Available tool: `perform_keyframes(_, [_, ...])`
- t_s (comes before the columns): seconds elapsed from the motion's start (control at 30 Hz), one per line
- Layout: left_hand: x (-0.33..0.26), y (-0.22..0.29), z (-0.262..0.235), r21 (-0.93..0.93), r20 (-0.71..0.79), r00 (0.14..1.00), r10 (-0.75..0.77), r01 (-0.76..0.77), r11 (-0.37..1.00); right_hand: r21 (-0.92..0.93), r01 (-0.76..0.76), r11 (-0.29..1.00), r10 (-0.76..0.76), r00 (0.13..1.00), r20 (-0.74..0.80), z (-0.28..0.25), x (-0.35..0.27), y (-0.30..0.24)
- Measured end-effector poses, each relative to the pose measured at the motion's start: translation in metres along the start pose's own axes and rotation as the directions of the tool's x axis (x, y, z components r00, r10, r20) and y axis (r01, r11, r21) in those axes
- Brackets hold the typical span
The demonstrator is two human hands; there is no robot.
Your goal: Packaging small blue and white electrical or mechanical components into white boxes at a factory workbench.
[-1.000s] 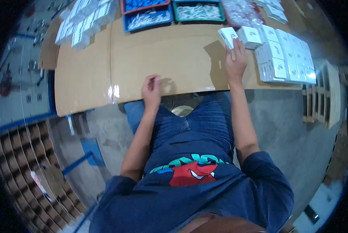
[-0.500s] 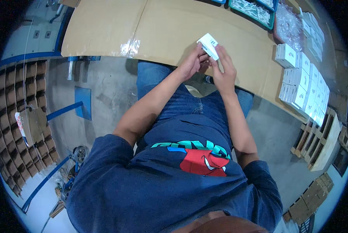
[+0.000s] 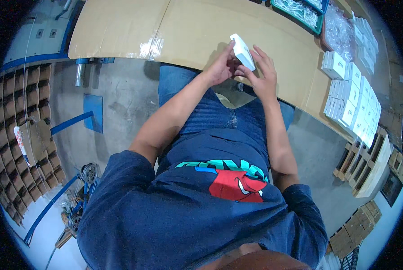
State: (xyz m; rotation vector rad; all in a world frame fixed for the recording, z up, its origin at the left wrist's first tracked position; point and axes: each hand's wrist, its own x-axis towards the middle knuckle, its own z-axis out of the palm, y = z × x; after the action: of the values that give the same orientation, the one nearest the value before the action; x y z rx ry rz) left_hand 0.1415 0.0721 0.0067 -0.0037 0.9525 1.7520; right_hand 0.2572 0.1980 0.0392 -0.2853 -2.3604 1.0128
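Observation:
A small white carton (image 3: 243, 52) is held tilted above the cardboard-topped table, between my two hands. My left hand (image 3: 221, 68) grips its left side, fingertips near the upper corner and the other fingers curled below. On the right side, my right hand (image 3: 264, 75) has its fingers raised along the carton's edge, and its thumb reaches to the lower end. The carton's underside and part of my left fingers are hidden.
Stacked white cartons (image 3: 355, 99) stand on the table's right side. Beyond them are a green bin of white parts (image 3: 298, 12) and a bin of clear plastic bags (image 3: 337, 30). A wooden pallet (image 3: 363, 164) lies right; a cardboard divider grid (image 3: 17, 130) stands left.
The carton has been turned, so its printed face no longer shows and a plain white side does. My right fingers have spread away from it a little.

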Motion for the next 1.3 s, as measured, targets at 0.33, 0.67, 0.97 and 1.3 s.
perform_keyframes(0.33, [-0.022,0.02,0.013,-0.056,-0.038,0.997,-0.071,0.069,0.996,0.165,-0.048,0.985,0.03,0.994,0.109,0.006,0.003,-0.008])
perform_keyframes(0.67, [-0.018,0.0,0.005,-0.216,0.168,0.978,-0.125,0.16,0.963,0.05,0.13,0.99,-0.134,0.988,0.075,-0.002,-0.002,-0.016])
perform_keyframes(0.97, [-0.032,0.012,0.024,-0.164,0.256,0.923,-0.286,0.333,0.929,0.039,0.085,0.996,-0.086,0.995,0.042,-0.019,-0.005,-0.027])
perform_keyframes(1.3, [-0.064,0.006,0.059,-0.024,0.053,0.992,0.112,-0.111,0.994,-0.085,0.015,0.996,-0.008,0.997,0.082,-0.036,0.015,-0.058])
